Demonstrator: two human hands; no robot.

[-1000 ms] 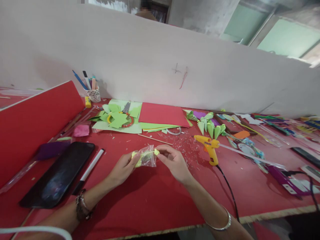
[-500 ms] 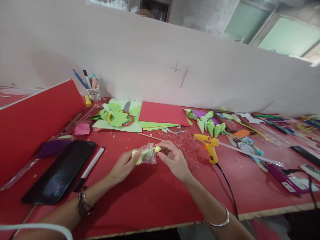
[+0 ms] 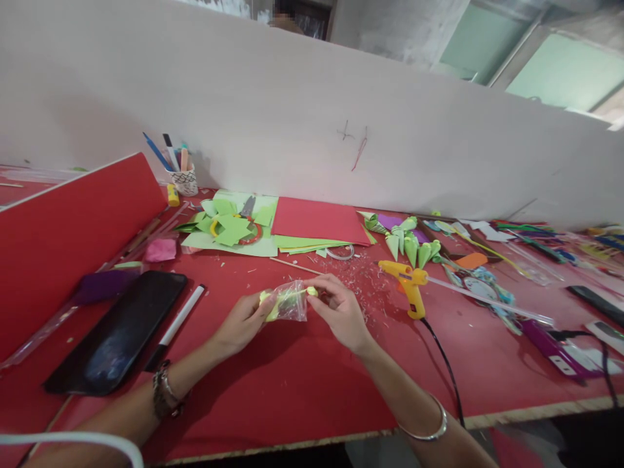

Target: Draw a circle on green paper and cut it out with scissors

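My left hand (image 3: 246, 320) grips a small clear plastic bag (image 3: 295, 309) with soft yellow clay (image 3: 273, 311) inside it and at its near end. My right hand (image 3: 340, 311), at the bag's mouth, pinches a small lump of yellow clay (image 3: 312, 292) between thumb and fingers. A thin yellow strand seems to run from this lump back toward the bag. Both hands are held just above the red table (image 3: 287, 396).
At my right lies a yellow glue gun (image 3: 408, 284) with its cord, near several green paper cones (image 3: 411, 247). Scissors (image 3: 248, 211) rest among green paper pieces. A phone (image 3: 119, 331) and a marker (image 3: 182, 318) lie at my left. A red board (image 3: 78, 240) stands farther left.
The yellow lump in my right hand has shifted slightly to the right, away from the bag. My left hand keeps its hold on the bag.
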